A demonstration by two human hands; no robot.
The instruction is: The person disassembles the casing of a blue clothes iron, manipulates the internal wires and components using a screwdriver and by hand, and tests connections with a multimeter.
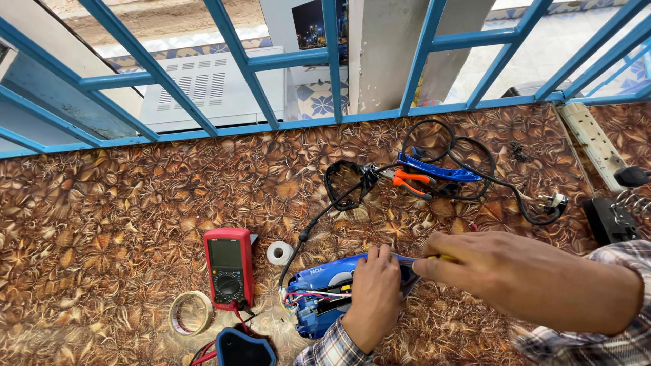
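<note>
One view only: head cam, worn by the person, angled steeply down and forward over the counter (135, 203). Close range, hands (380, 285) sit low in frame. Top of frame reaches the blue window grille (271, 61) at the counter's far edge.

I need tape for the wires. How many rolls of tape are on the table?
2. A small white roll stands just right of the red meter. A wider, flat tan roll lies left of the meter, near the front edge. Others may sit out of view.
</note>
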